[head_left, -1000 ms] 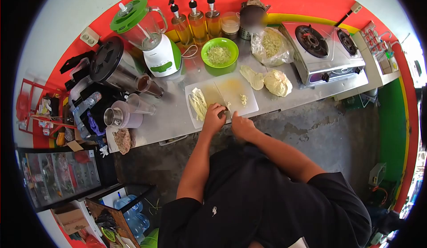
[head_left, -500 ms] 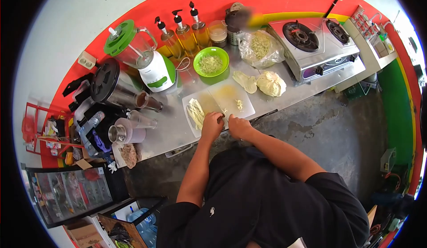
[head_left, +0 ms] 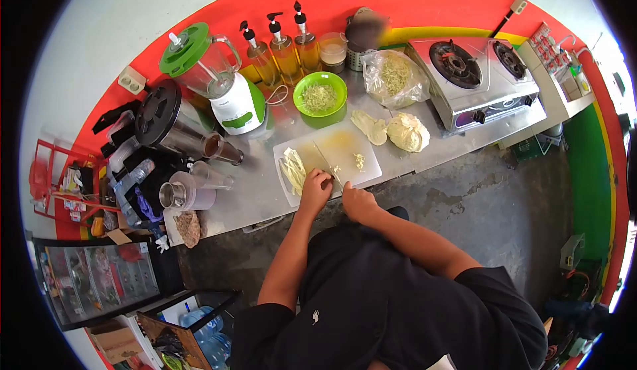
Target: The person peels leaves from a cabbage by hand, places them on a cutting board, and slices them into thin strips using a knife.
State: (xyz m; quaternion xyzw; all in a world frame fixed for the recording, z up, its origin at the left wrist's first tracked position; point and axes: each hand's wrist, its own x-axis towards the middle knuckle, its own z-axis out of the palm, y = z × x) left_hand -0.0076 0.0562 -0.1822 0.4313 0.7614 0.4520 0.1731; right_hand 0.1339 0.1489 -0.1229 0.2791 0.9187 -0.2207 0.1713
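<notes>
My right hand (head_left: 359, 203) is closed around the handle of a knife (head_left: 324, 157). The thin blade points away from me across the white cutting board (head_left: 369, 162). Curled fingers of my left hand (head_left: 316, 191) press down at the board's near edge, just left of the blade; what they hold is hidden. Beside the blade lie small chopped bits, with a little pile of chopped cabbage (head_left: 359, 162) further right. Pale cabbage strips (head_left: 292, 171) rest on the board's left side. Beyond its right corner are a loose cabbage leaf (head_left: 369, 127) and a cabbage head (head_left: 408, 132).
Behind the board stands a green bowl (head_left: 320, 112) of shredded cabbage. Around it are a blender (head_left: 233, 108), several pump bottles (head_left: 284, 55), a plastic bag (head_left: 396, 80) of shreds and a gas stove (head_left: 475, 84). A steel cup (head_left: 174, 195) is at the left.
My right hand and the knife have shifted slightly, and more of the blade and the cut bits shows between my hands. My left hand stays nearly in place. The camera view has moved a little.
</notes>
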